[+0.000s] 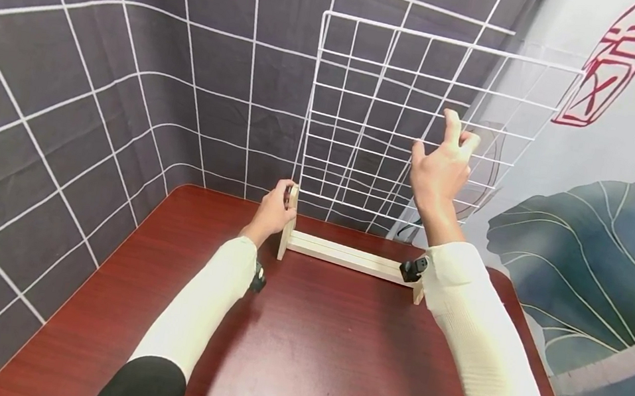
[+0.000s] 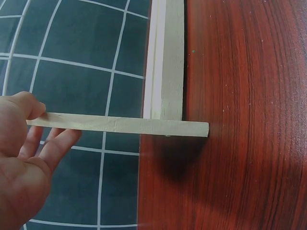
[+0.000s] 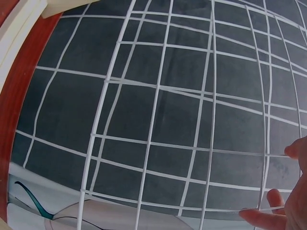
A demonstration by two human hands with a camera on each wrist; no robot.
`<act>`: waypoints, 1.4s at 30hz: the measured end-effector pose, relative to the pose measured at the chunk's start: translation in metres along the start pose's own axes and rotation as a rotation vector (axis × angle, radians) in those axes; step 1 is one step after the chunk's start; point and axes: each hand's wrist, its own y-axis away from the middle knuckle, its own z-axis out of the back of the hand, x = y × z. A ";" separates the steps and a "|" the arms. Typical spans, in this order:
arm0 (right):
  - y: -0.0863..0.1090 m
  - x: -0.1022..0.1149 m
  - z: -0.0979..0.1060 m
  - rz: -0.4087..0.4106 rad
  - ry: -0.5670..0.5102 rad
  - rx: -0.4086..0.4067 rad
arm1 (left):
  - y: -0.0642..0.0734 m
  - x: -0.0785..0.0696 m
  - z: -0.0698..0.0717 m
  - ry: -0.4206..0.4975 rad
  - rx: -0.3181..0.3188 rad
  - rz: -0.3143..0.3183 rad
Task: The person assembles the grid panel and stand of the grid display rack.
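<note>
A light wooden stand stands at the back of the table, with a long crossbar (image 1: pixel 352 257) between a left upright (image 1: pixel 286 237) and a right upright (image 1: pixel 418 295). My left hand (image 1: pixel 272 214) pinches the left upright near its top, thumb on one side and fingers on the other, as the left wrist view also shows. My right hand (image 1: pixel 444 168) holds a white wire grid panel (image 1: pixel 452 41) by its wires, right of its middle. The panel is raised above the crossbar and leans. Its lower left corner overlaps the top of the left upright in the head view.
The red-brown wooden table (image 1: pixel 309 351) extends toward me. A dark grey cloth (image 1: pixel 214 70) with white grid lines hangs behind and to the left. At the right hangs a pale cloth with a red seal print (image 1: pixel 600 81) and blue-green leaves (image 1: pixel 605 256).
</note>
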 end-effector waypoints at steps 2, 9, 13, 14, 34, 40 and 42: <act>0.000 0.000 0.000 0.001 -0.001 0.001 | 0.000 0.000 0.000 -0.002 -0.001 0.002; 0.000 -0.001 0.000 0.015 0.000 -0.004 | 0.001 -0.001 0.000 0.004 0.002 0.003; -0.001 -0.001 0.002 0.023 -0.002 -0.009 | 0.001 -0.001 0.000 0.008 0.003 0.000; -0.002 -0.001 0.002 0.023 -0.003 -0.011 | 0.000 -0.001 0.000 0.009 0.002 -0.002; 0.007 -0.010 -0.013 0.012 0.010 0.016 | -0.003 0.000 0.001 0.013 0.015 -0.013; 0.012 -0.014 -0.017 -0.008 0.009 0.027 | -0.004 0.002 0.001 0.016 0.027 -0.005; 0.013 -0.015 -0.018 -0.014 0.008 0.030 | -0.004 0.002 0.002 0.013 0.030 -0.002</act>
